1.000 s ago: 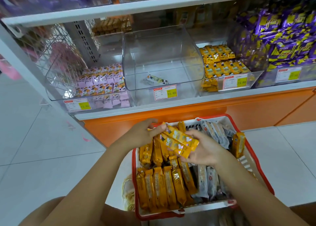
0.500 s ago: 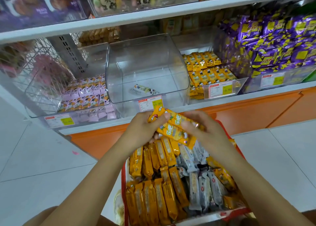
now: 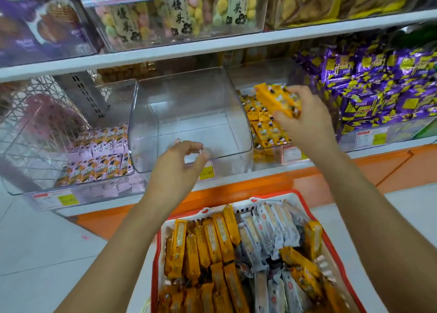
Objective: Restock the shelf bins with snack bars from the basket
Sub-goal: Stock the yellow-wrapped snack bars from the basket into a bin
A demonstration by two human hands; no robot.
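Note:
My right hand (image 3: 305, 121) grips a bunch of yellow snack bars (image 3: 274, 99) above the clear bin of yellow bars (image 3: 262, 133) on the lower shelf. My left hand (image 3: 179, 168) hovers with loosely curled fingers and nothing in it, in front of the near-empty clear middle bin (image 3: 189, 114). Below, the red and white basket (image 3: 305, 200) holds rows of yellow bars (image 3: 212, 239) on the left and white-wrapped bars (image 3: 272, 227) on the right.
A bin of pink-wrapped snacks (image 3: 99, 156) sits left of the middle bin. Purple and yellow packets (image 3: 378, 85) fill the right bin. Price tags hang on the white shelf edge (image 3: 236, 181). The upper shelf (image 3: 212, 47) carries boxed sweets. Pale floor tiles lie to the left.
My right hand has lifted the yellow bars out of the basket up and right to the yellow-bar bin. My left hand let go of them and rose toward the middle bin.

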